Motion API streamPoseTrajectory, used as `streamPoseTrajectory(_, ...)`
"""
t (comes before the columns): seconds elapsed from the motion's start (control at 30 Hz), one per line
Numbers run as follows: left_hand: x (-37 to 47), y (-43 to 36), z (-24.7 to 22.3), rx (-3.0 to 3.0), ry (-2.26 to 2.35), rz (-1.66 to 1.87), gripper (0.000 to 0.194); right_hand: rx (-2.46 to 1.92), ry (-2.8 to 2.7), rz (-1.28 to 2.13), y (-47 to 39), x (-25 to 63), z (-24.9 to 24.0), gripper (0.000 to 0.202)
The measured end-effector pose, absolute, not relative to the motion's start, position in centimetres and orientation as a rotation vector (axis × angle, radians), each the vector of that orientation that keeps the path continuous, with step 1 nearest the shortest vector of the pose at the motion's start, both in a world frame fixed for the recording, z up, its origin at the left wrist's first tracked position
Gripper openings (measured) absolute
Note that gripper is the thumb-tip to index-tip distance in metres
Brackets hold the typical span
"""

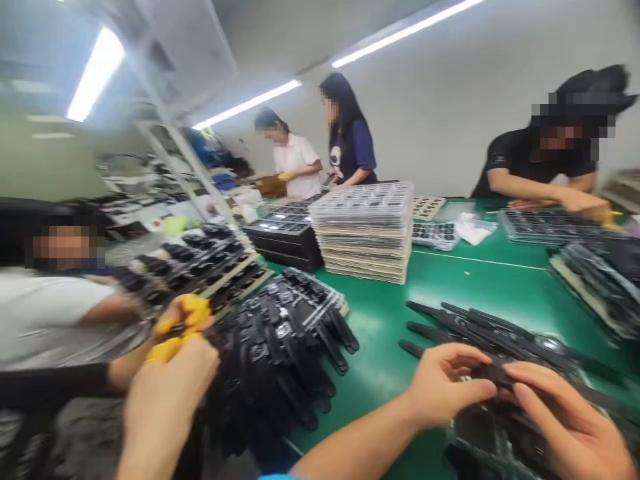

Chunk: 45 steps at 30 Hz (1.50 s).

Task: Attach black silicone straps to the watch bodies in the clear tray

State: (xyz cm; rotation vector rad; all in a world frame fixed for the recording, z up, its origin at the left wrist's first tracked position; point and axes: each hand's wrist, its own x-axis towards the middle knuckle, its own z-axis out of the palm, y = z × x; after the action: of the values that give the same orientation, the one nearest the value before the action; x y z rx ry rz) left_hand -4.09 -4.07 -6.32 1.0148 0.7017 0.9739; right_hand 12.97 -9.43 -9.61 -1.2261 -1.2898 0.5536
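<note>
My left hand comes in from the bottom of the view and pinches a black watch strap between thumb and fingers. From the right, my right hand grips the same strap, its fingertips close to the left ones. Part of the strap is covered by my fingers, and I cannot make out whether a watch body is on it. Just beyond and beneath my hands, several black watches lie with their straps stretched out over a clear plastic tray.
A heap of black watches lies left of my arm on the green table. Behind it rise stacked trays. A co-worker's hands with yellow finger covers work at the left; another co-worker's hand is over trays at the right.
</note>
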Motion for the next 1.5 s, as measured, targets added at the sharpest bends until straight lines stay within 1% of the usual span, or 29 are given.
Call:
streamPoseTrajectory(0.17,-4.9,-3.6,-5.5,1.077,0.609,0.966,0.047,-1.176,-1.368,0.496,-10.0,12.4,-7.6,0.011)
streamPoseTrajectory(0.33,-5.0,-4.0,-5.5,1.153,0.663,0.956,0.043,-1.116,-1.48,0.413,-10.0,12.4,-7.1,0.016)
streamPoseTrajectory(0.5,-5.0,-3.6,-5.9,1.226,0.795,0.961,0.034,-1.179,-1.553,0.398,-9.8,12.1,-7.5,0.023)
streamPoseTrajectory(0.57,-5.1,-3.4,-5.9,1.176,0.758,0.948,0.035,-1.209,-1.543,0.42,-9.9,12.0,-7.5,0.026)
streamPoseTrajectory(0.63,-5.1,-3.3,-5.8,1.1,0.688,0.936,0.043,-1.203,-1.486,0.448,-9.9,12.0,-7.5,0.028)
streamPoseTrajectory(0.7,-5.1,-3.2,-5.8,1.053,0.655,0.935,0.046,-1.18,-1.423,0.47,-9.8,12.1,-7.5,0.025)
streamPoseTrajectory(0.83,-5.1,-3.2,-5.8,1.104,0.674,0.937,0.036,-1.17,-1.38,0.501,-9.6,12.4,-7.5,0.012)
streamPoseTrajectory(0.93,-5.0,-3.2,-5.7,1.139,0.666,0.922,0.034,-1.18,-1.329,0.557,-9.5,12.5,-7.6,0.008)
streamPoseTrajectory(1.07,-5.0,-3.1,-5.6,1.142,0.67,0.928,0.031,-1.167,-1.304,0.602,-9.6,12.4,-7.6,0.009)
streamPoseTrajectory(1.3,-5.2,-3.0,-5.8,1.174,0.739,0.89,0.03,-1.187,-1.419,0.478,-9.4,12.4,-7.0,0.014)
streamPoseTrajectory(1.5,-5.2,-3.0,-5.6,1.264,0.786,0.926,0.033,-1.184,-1.438,0.443,-9.3,12.6,-6.6,0.013)
